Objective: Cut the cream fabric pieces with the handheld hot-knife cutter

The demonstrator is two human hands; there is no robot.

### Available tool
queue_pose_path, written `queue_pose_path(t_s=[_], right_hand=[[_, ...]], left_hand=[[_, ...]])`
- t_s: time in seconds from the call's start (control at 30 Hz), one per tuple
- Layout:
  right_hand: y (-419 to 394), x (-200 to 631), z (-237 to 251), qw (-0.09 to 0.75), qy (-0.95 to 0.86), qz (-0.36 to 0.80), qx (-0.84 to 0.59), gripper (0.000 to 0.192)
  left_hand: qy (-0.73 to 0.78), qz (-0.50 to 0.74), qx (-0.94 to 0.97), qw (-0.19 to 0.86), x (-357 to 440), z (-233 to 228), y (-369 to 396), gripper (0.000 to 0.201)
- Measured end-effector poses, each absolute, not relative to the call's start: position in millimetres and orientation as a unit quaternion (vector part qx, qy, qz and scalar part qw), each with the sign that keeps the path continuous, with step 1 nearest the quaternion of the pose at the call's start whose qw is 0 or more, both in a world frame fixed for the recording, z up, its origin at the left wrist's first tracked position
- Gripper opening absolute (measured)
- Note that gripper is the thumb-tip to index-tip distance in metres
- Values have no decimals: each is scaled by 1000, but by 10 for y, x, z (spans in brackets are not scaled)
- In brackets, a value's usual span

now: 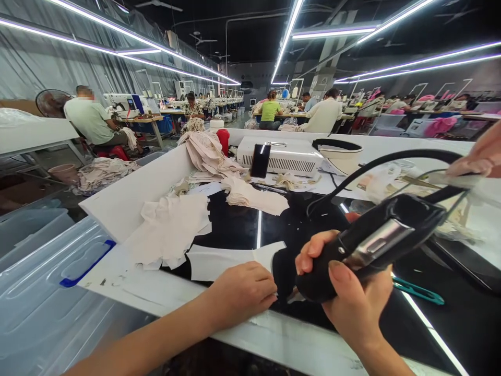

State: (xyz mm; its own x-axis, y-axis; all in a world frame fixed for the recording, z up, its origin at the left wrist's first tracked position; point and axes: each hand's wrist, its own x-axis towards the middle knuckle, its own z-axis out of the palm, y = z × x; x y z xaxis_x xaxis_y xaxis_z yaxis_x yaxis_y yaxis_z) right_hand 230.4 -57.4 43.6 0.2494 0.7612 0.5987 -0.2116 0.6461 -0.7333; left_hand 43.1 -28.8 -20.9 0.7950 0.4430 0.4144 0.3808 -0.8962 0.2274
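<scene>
My left hand (240, 295) is closed at the front edge of a white fabric piece (223, 261) lying on the shiny black tabletop (242, 227). Its fingertips are curled under and partly hidden. In my right hand (354, 300) is a black corded hand-held tool (376, 245) with a silver metal panel, raised above the table and tilted up to the right. A thick black cable (376, 162) arches behind it. Another person's hand (475, 156) reaches in at the upper right, by the cable, with something pale and translucent at its fingers.
Stacked fabric pieces (172, 230) lie at the left, another stack (254, 196) behind. A phone (260, 161) leans on a white vented box (282, 156). A teal tool (418, 291) lies right. Clear plastic bins (47, 303) stand left. People work at sewing machines beyond.
</scene>
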Motion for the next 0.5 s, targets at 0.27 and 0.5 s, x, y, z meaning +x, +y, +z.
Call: queue_pose_path(t_s=[0.27,0.5], right_hand=[[-520,2205,366,762,-505,322,-247,55],[-507,2173,349,759,-511,317,-249,58]], left_hand=[[226,267,927,133,401,-209,-296,17],[224,281,920,153,401,-200,-306,16]])
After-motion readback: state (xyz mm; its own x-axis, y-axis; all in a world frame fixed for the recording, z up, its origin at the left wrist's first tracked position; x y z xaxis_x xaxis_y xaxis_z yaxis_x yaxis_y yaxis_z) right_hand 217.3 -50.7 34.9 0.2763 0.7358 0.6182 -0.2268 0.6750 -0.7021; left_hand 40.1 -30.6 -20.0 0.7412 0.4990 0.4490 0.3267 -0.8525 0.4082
